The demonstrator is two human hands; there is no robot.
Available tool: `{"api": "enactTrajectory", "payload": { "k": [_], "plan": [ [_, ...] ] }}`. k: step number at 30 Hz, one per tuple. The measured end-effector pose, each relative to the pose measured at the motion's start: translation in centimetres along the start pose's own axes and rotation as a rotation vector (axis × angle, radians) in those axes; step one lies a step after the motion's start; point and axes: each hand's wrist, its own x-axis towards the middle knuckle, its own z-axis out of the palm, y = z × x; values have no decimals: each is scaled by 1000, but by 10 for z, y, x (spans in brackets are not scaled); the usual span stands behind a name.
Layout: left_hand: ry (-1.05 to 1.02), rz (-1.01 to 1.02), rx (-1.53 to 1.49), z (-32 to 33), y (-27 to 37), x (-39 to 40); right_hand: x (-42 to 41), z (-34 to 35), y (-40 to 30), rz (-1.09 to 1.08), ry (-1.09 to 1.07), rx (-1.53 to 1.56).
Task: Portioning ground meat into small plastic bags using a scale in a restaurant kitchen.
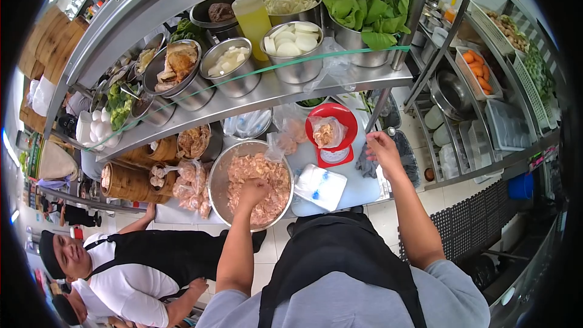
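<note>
My left hand [253,191] is over a large steel bowl [216,177] of raw chopped meat [243,167], at or on the meat. Its fingers curl downward, so I cannot tell whether they grip any. To the right, my right hand [384,151] is raised, fingers loosely bent and apart, with nothing visible in it. Between the hands stands a kitchen scale [335,156] with a red pan [350,124]. A clear plastic bag of meat pieces [324,135] lies in that pan. In front of the scale, a stack of plastic bags [321,187] rests on a pale cutting board [364,187].
Filled meat bags [191,184] and bamboo steamers [127,182] sit left of the bowl. Overhead, a steel shelf [282,92] with a glass edge carries food containers. A co-worker [136,255] stands at my left, a hand on the counter. A rack [478,168] rises at right.
</note>
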Motion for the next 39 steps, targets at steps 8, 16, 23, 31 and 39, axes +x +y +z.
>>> {"api": "enactTrajectory", "payload": {
  "k": [8, 16, 23, 31, 39],
  "plan": [
    [121, 106, 334, 27, -11, 11, -10, 2, 10, 50, -7, 75],
    [-61, -314, -834, -39, 25, -12, -21, -26, 32, 87, 1, 135],
    [-151, -202, -603, -20, -37, 11, -25, -18, 25, 135, -9, 120],
    [70, 91, 128, 4, -17, -2, -23, -17, 31, 125, -35, 127],
    [-146, -330, -1176, -67, 34, -14, -26, -23, 33, 177, -30, 123]
  ]
}}
